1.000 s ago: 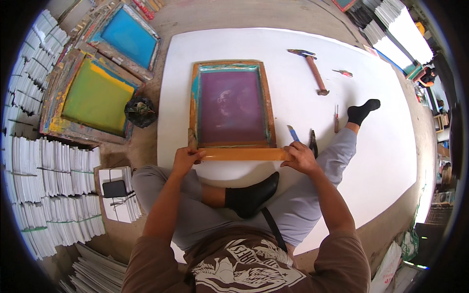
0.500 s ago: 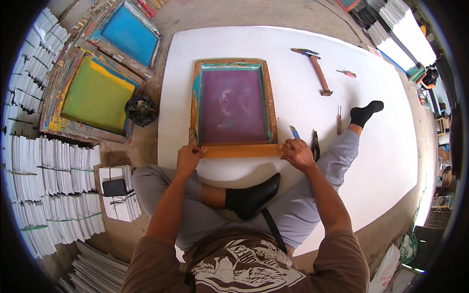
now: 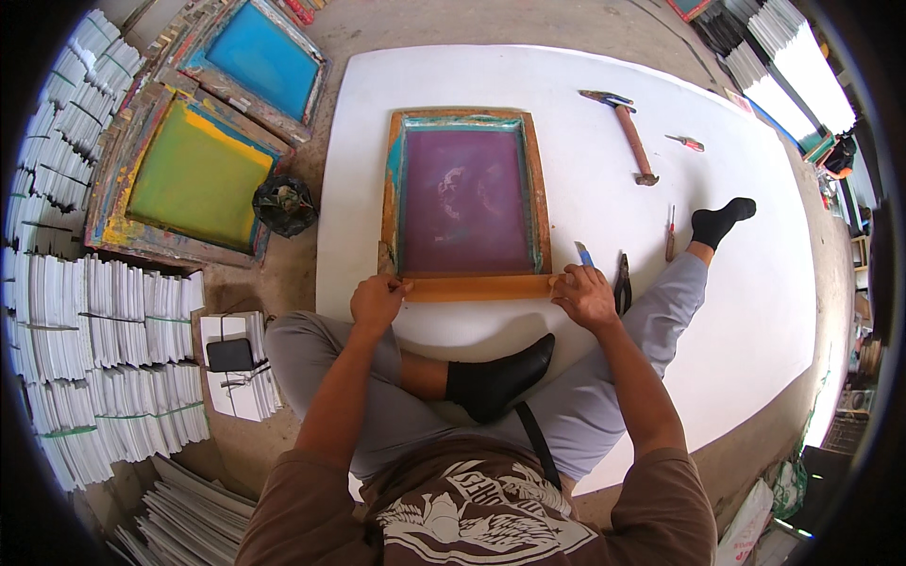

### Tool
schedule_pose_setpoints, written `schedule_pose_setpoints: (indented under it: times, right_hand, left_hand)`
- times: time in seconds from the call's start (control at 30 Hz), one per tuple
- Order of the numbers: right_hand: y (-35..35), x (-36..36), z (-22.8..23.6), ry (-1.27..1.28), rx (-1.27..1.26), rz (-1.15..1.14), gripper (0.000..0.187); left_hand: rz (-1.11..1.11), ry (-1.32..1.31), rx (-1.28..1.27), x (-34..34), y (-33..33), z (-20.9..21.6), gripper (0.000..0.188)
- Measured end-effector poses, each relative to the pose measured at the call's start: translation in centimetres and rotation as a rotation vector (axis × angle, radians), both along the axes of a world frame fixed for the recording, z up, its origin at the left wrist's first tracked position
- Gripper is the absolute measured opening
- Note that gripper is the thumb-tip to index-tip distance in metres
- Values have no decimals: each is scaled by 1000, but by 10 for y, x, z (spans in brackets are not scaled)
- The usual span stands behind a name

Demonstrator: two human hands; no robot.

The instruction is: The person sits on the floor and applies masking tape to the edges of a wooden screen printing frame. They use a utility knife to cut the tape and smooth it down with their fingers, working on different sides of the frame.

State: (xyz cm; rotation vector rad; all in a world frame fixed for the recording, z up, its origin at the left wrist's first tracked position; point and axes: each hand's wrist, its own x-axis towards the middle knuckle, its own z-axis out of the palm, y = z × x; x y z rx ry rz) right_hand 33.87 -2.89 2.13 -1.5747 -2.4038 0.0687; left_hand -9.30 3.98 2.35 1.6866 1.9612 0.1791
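Note:
A screen-printing frame [image 3: 538,189] lies flat on the white sheet in front of me, its wooden sides stained with teal. Purple mesh [image 3: 467,198] fills it, with pale smudges near the middle. Along its near side stretches a strip of brown tape [image 3: 479,288]. My left hand [image 3: 376,302] pinches the strip's left end by the frame's near left corner. At the other end, my right hand [image 3: 587,300] closes its fingers on the strip. Just beyond that hand lies a blue cutter knife [image 3: 584,255], with dark-handled pliers [image 3: 623,283] to its right.
A hammer [image 3: 634,141] and two screwdrivers [image 3: 671,233] lie farther right on the white sheet [image 3: 755,311]. My black-socked feet rest on it. At left stand yellow-green [image 3: 193,179] and blue screens, a black plastic bag [image 3: 285,205] and bundled paper stacks [image 3: 142,316].
The whole view has shifted, so the scene sits slightly farther right. Both hands keep hold of the tape ends, with little visible movement against the frame.

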Motion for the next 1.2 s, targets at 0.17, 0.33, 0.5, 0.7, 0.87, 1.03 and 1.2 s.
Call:
schedule_pose_setpoints:
  times: [0.17, 0.33, 0.5, 0.7, 0.87, 1.03, 1.2]
  right_hand:
    - [2, -5, 5, 7, -2, 17, 36]
    - [4, -8, 7, 14, 19, 32, 35]
    - [5, -4, 1, 4, -16, 34, 33]
    - [7, 0, -4, -3, -14, 18, 33]
    - [4, -11, -10, -146, 104, 14, 31]
    - [-19, -40, -25, -283, 90, -98, 46]
    - [-25, -47, -42, -559, 70, -98, 55]
  left_hand:
    - [35, 46, 9, 0, 1, 6, 36]
    - [86, -52, -38, -5, 3, -3, 38]
    - [136, -79, -102, -8, 6, -10, 39]
    - [130, -97, -131, -3, 7, 1, 39]
    - [100, -78, -78, -2, 4, 3, 37]
    - [92, -92, -55, -6, 3, -3, 37]
    - [83, -102, -46, -2, 4, -1, 39]
